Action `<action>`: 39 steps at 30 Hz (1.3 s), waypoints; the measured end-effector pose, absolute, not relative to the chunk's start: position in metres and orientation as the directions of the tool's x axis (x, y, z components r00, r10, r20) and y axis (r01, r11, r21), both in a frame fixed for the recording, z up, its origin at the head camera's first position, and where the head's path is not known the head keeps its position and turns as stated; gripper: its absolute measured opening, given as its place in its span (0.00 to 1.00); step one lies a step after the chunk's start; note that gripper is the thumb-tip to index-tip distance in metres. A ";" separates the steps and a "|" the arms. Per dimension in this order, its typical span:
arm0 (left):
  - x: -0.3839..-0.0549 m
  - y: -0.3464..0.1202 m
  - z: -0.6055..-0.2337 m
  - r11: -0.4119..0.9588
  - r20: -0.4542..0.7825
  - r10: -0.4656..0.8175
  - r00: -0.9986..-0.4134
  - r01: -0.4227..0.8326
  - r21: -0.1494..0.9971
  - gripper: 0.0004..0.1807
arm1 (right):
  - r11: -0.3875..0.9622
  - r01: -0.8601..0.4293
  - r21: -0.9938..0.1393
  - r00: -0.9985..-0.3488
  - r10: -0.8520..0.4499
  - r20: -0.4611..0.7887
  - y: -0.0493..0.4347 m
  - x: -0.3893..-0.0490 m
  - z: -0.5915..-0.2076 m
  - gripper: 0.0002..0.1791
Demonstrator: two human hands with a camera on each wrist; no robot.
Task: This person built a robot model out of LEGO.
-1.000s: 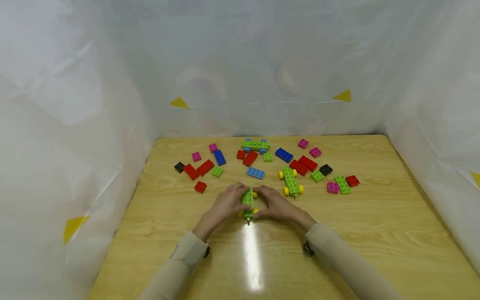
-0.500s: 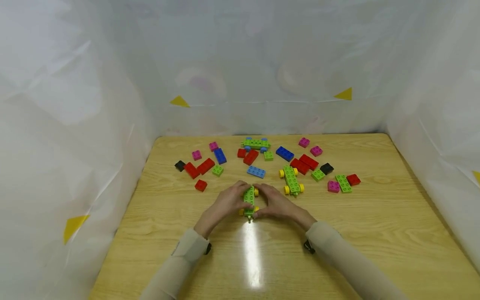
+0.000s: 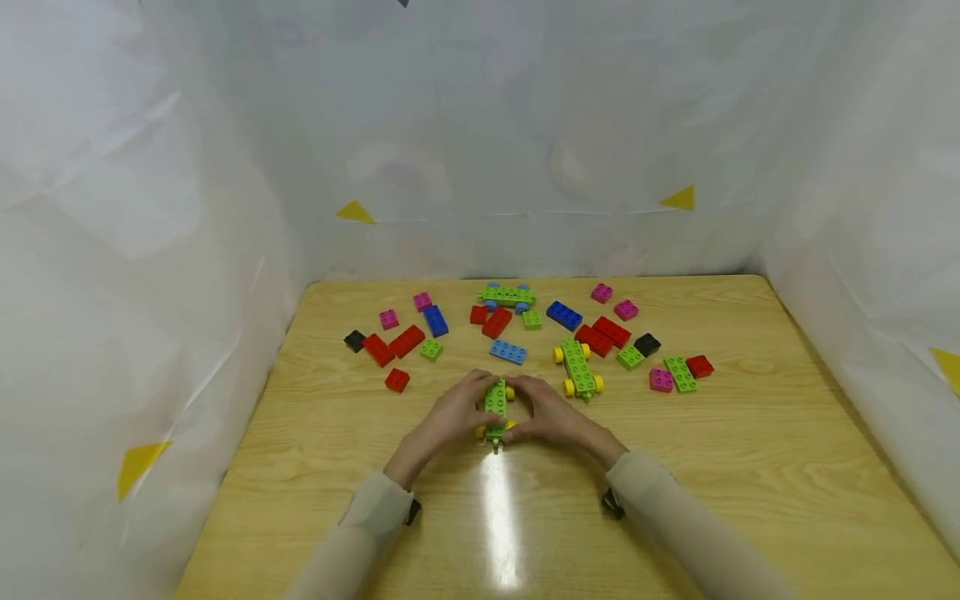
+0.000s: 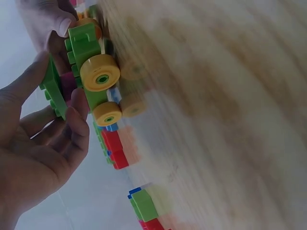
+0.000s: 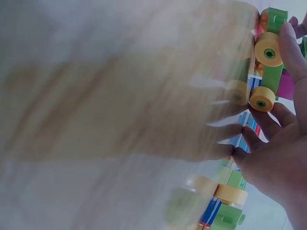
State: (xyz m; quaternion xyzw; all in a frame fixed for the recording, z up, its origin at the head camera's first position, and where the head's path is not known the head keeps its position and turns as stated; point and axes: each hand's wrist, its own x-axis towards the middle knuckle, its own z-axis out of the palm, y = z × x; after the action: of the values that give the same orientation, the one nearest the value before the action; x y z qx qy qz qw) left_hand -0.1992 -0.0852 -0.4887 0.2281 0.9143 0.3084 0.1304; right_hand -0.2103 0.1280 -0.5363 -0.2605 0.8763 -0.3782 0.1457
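Note:
Near the middle of the table, both hands meet around a toy car base with yellow wheels (image 4: pixel 100 72). Above its studs is a long green building brick (image 3: pixel 495 400), with a magenta brick (image 4: pixel 68 82) between it and the base. My left hand (image 3: pixel 452 414) holds the long green brick by its ends, thumb at the near end and fingers at the far end. My right hand (image 3: pixel 553 414) grips the car base from the right, thumb near its hitch end and fingers by the far wheels (image 5: pixel 262 98). The fingers partly hide the stack in the head view.
A second yellow-wheeled car base (image 3: pixel 577 368) stands right of the hands. Farther back are a blue-wheeled base (image 3: pixel 507 296) and a light blue brick (image 3: pixel 508 351). Loose bricks lie left, including a red one (image 3: pixel 397 381), and right, including a green one (image 3: pixel 680 374). White sheeting (image 3: pixel 480 150) surrounds the table.
The head view has tilted slightly, so everything sits a little lower in it. Both hands keep about the same hold on the stack.

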 end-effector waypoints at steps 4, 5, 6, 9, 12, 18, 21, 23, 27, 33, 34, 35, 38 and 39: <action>-0.198 -0.085 -0.493 0.683 -0.077 0.492 -0.867 0.330 0.651 0.38 | 0.581 -0.350 -0.735 -0.824 -0.564 -0.055 0.129 -0.211 -0.534 0.53; -0.199 -0.086 -0.494 0.677 -0.071 0.493 -0.867 0.331 0.657 0.38 | 0.583 -0.351 -0.733 -0.824 -0.564 -0.053 0.129 -0.211 -0.534 0.52; -0.199 -0.086 -0.494 0.671 -0.067 0.495 -0.866 0.332 0.663 0.38 | 0.581 -0.350 -0.734 -0.825 -0.563 -0.052 0.129 -0.211 -0.534 0.52; -0.199 -0.087 -0.495 0.648 -0.053 0.497 -0.866 0.330 0.686 0.37 | 0.581 -0.350 -0.735 -0.826 -0.561 -0.050 0.129 -0.212 -0.534 0.52; -0.199 -0.088 -0.494 0.625 -0.052 0.495 -0.867 0.314 0.715 0.37 | 0.581 -0.348 -0.736 -0.828 -0.558 -0.049 0.128 -0.212 -0.535 0.53; -0.197 -0.095 -0.496 0.561 -0.046 0.494 -0.868 0.278 0.779 0.35 | 0.569 -0.339 -0.749 -0.827 -0.560 -0.051 0.125 -0.211 -0.533 0.51; -0.194 -0.105 -0.493 0.523 0.004 0.468 -0.884 0.280 0.805 0.31 | 0.573 -0.339 -0.746 -0.824 -0.564 -0.058 0.124 -0.210 -0.532 0.51; -0.193 -0.115 -0.491 0.535 0.047 0.413 -0.910 0.284 0.796 0.28 | 0.572 -0.340 -0.747 -0.823 -0.565 -0.059 0.124 -0.210 -0.532 0.52; -0.194 -0.141 -0.488 0.637 0.126 0.225 -0.966 0.244 0.732 0.22 | 0.577 -0.335 -0.744 -0.821 -0.567 -0.070 0.124 -0.210 -0.530 0.52; -0.200 -0.177 -0.494 0.766 0.160 -0.015 -0.987 0.092 0.637 0.21 | 0.583 -0.335 -0.740 -0.812 -0.577 -0.088 0.126 -0.209 -0.530 0.53; -0.202 -0.181 -0.495 0.778 0.154 -0.036 -0.987 0.069 0.625 0.21 | 0.583 -0.334 -0.741 -0.812 -0.577 -0.087 0.126 -0.209 -0.531 0.53; -0.203 -0.184 -0.497 0.786 0.142 -0.054 -0.988 0.046 0.616 0.22 | 0.587 -0.331 -0.739 -0.813 -0.574 -0.092 0.127 -0.209 -0.531 0.53; -0.206 -0.190 -0.502 0.807 0.093 -0.083 -0.992 -0.012 0.591 0.24 | 0.582 -0.334 -0.741 -0.812 -0.578 -0.088 0.128 -0.209 -0.533 0.53; -0.207 -0.190 -0.503 0.812 0.069 -0.087 -0.994 -0.030 0.582 0.25 | 0.578 -0.337 -0.743 -0.810 -0.581 -0.084 0.128 -0.209 -0.534 0.52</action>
State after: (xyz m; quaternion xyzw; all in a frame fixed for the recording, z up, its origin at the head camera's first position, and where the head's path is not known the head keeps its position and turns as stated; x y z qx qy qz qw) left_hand -0.2067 -0.1904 -0.5032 -0.0307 0.9508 0.3048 -0.0461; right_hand -0.2085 0.1279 -0.5339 -0.2628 0.8735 -0.3768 0.1614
